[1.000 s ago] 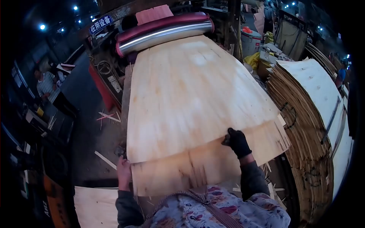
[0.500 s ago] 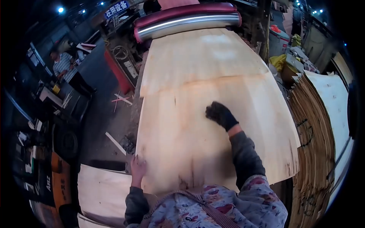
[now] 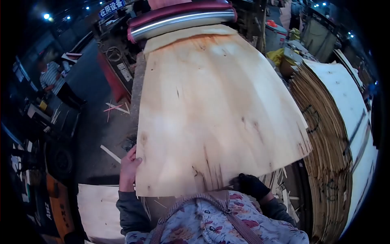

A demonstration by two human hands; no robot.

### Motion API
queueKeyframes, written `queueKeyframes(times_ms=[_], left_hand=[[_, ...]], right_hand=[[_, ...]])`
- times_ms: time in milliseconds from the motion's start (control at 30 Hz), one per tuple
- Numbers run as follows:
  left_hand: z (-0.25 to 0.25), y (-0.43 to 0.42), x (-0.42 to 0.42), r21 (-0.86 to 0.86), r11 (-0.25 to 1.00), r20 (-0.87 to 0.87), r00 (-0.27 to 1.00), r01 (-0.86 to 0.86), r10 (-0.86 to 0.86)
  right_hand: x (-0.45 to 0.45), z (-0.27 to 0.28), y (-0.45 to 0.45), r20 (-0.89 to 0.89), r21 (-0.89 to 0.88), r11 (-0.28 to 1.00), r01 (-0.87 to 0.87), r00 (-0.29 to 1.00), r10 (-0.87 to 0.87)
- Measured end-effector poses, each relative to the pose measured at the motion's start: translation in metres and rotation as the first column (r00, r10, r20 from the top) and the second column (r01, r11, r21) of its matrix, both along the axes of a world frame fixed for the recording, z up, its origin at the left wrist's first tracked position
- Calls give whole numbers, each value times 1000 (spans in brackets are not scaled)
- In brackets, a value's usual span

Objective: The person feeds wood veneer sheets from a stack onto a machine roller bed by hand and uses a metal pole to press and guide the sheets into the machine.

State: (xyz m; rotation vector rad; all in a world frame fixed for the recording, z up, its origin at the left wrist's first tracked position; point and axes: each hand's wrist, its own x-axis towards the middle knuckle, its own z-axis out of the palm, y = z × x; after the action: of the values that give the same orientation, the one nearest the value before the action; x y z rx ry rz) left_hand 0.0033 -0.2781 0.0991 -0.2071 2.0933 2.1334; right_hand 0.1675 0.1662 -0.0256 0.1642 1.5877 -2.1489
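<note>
A large pale wood veneer sheet (image 3: 211, 110) lies in front of me, its far end near the rollers and its near edge by my waist. My bare left hand (image 3: 129, 166) pinches the sheet's left edge near the corner, thumb on top. At the near edge, right of the middle, my right hand (image 3: 250, 186) in a black glove has its fingers closed at the rim. Part of those fingers is hard to see against the dark glove. Beyond this sheet, a strip of another veneer sheet (image 3: 162, 41) reaches up to the rollers.
A steel roller (image 3: 183, 22) and a pink roller (image 3: 174, 13) span the far end. On the right stands a tall veneer stack (image 3: 325, 134). More sheets (image 3: 99, 209) lie low at left. A person (image 3: 55, 79) stands at far left, past wood scraps (image 3: 110, 153) on the floor.
The veneer sheet has slid away from me toward the rollers, covering most of the sheet beyond. My right hand has come back from mid-sheet to the near edge. The view has shifted.
</note>
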Motion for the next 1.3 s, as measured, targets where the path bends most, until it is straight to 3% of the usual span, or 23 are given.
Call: queueKeyframes(times_ms=[33, 67, 100, 167, 233, 267, 300, 367, 433, 467, 567, 600, 633, 700, 767, 800, 833, 900, 1000, 1100, 1167, 1233, 1300], left_hand=[[5, -1, 1, 6, 1000, 5, 1000, 16, -16], [8, -4, 1, 68, 998, -19, 1000, 12, -11], [12, -5, 2, 130, 991, -42, 999, 7, -2], [24, -2, 8, 181, 983, -57, 998, 11, -1], [24, -3, 12, 292, 956, -62, 997, -24, 44], [23, -3, 14, 298, 952, -53, 994, -73, 93], [22, -3, 14, 295, 953, -61, 994, -68, 90], [21, -4, 12, 286, 949, 14, 991, -134, 135], [8, -11, 2, 237, 965, 1, 994, -110, 113], [3, -11, -6, 189, 978, -1, 996, -88, 89], [-7, 1, -32, 278, 950, -1, 989, -144, 151], [-12, 2, -41, 267, 952, 0, 988, -147, 153], [-18, 2, -50, 263, 955, 12, 991, -134, 135], [-35, 5, -59, 254, 957, 25, 991, -137, 135], [-60, 4, -57, -203, 958, -47, 980, -201, 196], [-98, -20, -61, -611, 777, -171, 984, -151, 56], [-115, -23, -53, -615, 769, -174, 981, -175, 84], [-134, -11, -39, -849, 521, -119, 992, -87, -28], [-110, 36, -20, -918, 366, -122, 987, -151, 102], [-108, 40, -17, -958, 208, -153, 967, -195, 202], [-139, 2, -21, -918, 343, -137, 972, -197, 190], [-144, -20, -22, -857, 477, -131, 978, -195, 164], [-119, -24, -20, -543, 827, -55, 989, -148, 140]], right_hand=[[10, -5, 3, -269, 383, 924, 10, 958, 101], [21, -8, 10, 89, 47, 992, 113, 989, -117], [30, -11, 15, 477, -235, 915, 327, 859, -185], [37, -2, 13, 508, -110, 918, 382, 815, -278], [41, 6, 9, 205, 105, 913, 395, 889, -408], [42, -3, 17, -139, 402, 888, 224, 973, -182], [43, -11, 25, -411, 688, 678, 260, 909, 69], [32, 58, 16, -121, 463, 871, 168, 985, -126], [22, 58, 27, -163, 404, 887, 224, 972, -171], [11, 68, 33, -365, 566, 793, 227, 931, -6], [-35, 87, 51, -402, 903, 319, 286, 825, 398], [-56, 85, 51, -373, 534, 800, 274, 925, -67], [-80, 81, 51, -35, -43, 916, 399, 916, -401], [-134, 79, 57, 63, -147, 898, 414, 910, -410], [-189, 58, 55, -7, -259, 843, 472, 871, -490], [-220, 52, 56, 3, -299, 838, 457, 878, -478], [-253, 47, 57, 10, -339, 831, 441, 885, -466], [-315, 36, 51, -14, -433, 812, 391, 898, -439], [-385, 26, 37, -155, -531, 815, 233, 919, -363], [-394, 35, 9, 72, -636, 700, 325, 928, -365], [-366, 11, -1, -45, -682, 730, 46, 994, -104], [-300, 2, -9, -41, -555, 830, -57, 998, 41], [-215, 16, -19, -66, -478, 866, -148, 989, 132]])
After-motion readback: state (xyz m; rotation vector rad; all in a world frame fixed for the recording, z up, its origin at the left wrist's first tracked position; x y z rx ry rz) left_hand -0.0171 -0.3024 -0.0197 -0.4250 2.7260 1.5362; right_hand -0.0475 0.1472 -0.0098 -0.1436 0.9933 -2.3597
